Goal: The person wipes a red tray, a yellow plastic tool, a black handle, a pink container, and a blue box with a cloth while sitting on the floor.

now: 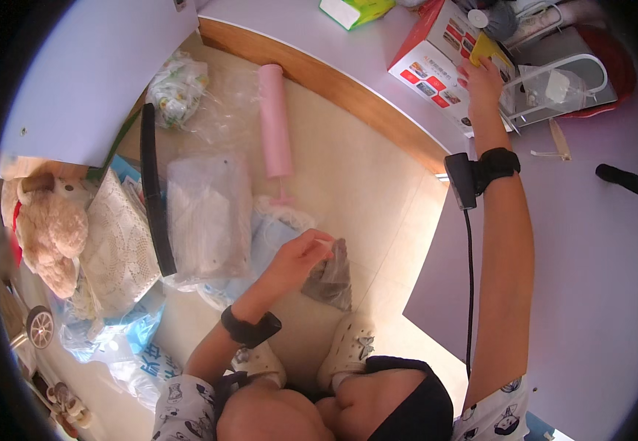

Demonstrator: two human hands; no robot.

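My right hand (483, 85) reaches over the work surface at the upper right, its fingers on a flat yellow item (483, 48). That item stands against a white and red printed carton (434, 74). Low over the floor, my left hand (299, 256) has its thumb and fingers drawn together. Just beyond its fingertips lies a clear plastic bag with dark contents (330, 281); whether the fingers touch it or hold something small is unclear. A pink hand pump (276, 121) lies farther off, near a clear plastic package of pale contents (208, 215).
Beside the carton are a white wire rack (561, 91) and a green pack (354, 11). A black strip (156, 193), a plush toy (51, 231) and lace cloth (117, 242) crowd the left. The lilac board (583, 286) edges the right; a cable (468, 286) hangs from my right wrist.
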